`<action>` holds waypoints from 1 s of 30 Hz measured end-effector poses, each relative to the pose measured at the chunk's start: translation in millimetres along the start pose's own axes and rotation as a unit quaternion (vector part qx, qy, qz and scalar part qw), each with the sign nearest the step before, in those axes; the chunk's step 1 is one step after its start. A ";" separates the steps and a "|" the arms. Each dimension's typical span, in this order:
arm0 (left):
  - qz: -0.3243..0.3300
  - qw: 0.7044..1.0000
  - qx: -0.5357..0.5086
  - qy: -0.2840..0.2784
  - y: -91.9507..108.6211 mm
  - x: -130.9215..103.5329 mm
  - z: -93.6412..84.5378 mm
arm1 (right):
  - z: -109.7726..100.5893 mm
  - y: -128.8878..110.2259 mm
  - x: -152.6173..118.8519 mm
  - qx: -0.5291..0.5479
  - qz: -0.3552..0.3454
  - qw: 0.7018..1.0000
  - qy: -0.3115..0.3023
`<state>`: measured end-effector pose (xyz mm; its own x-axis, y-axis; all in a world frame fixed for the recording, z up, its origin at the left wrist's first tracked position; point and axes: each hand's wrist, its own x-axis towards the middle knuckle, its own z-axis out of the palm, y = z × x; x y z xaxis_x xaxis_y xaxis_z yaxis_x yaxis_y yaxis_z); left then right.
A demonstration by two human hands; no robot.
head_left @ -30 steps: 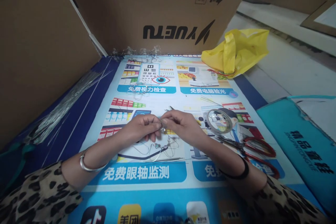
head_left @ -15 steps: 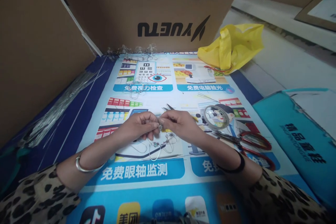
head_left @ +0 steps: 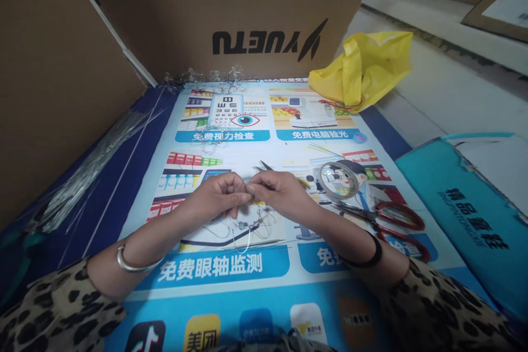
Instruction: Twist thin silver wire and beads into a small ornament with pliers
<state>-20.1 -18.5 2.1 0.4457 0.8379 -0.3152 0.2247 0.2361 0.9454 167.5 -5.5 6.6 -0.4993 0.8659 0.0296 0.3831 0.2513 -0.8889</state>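
Note:
Over the printed sheet, my left hand (head_left: 225,195) and my right hand (head_left: 276,191) meet with fingertips pinched together. Both are closed on a thin silver wire, whose gripped part the fingers mostly hide. Bent wire loops (head_left: 247,246) with small clear beads show just below the fingers; I cannot tell whether they join the held wire. Behind my hands, the dark tips of pliers (head_left: 264,166) stick out, with a yellow handle partly covered by my right hand. Right of my right hand lie a clear tape roll (head_left: 339,180) and red-handled scissors (head_left: 400,217).
A cardboard box (head_left: 185,11) stands at the back, with several wire pieces (head_left: 214,80) along its foot. Straight wires (head_left: 99,159) and green-handled pliers (head_left: 31,239) lie at left. A yellow bag (head_left: 363,71) and a teal box panel (head_left: 462,214) are at right.
My left fingers have curled in closer and the fingertips press more tightly together. The whole view has shifted slightly; the tools and the wire loops stay in place.

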 end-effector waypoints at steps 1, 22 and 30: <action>0.004 1.000 -0.009 0.000 -0.3 -0.3 -0.8 | -0.9 -0.6 -0.7 0.009 0.003 1.000 -0.004; 0.046 0.996 -0.071 -0.013 2.5 -0.9 -4.0 | -6.5 -1.1 -12.6 0.182 0.086 0.979 -0.013; 0.012 0.999 -0.042 -0.030 7.9 -3.7 -3.8 | -8.5 -5.5 -12.3 0.181 0.084 0.980 -0.011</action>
<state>-23.2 -17.8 11.1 0.5010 0.8135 -0.2952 0.1416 0.2594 0.9553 178.1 -13.8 15.0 -0.4709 0.8715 -0.1366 0.1625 -0.0665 -0.9845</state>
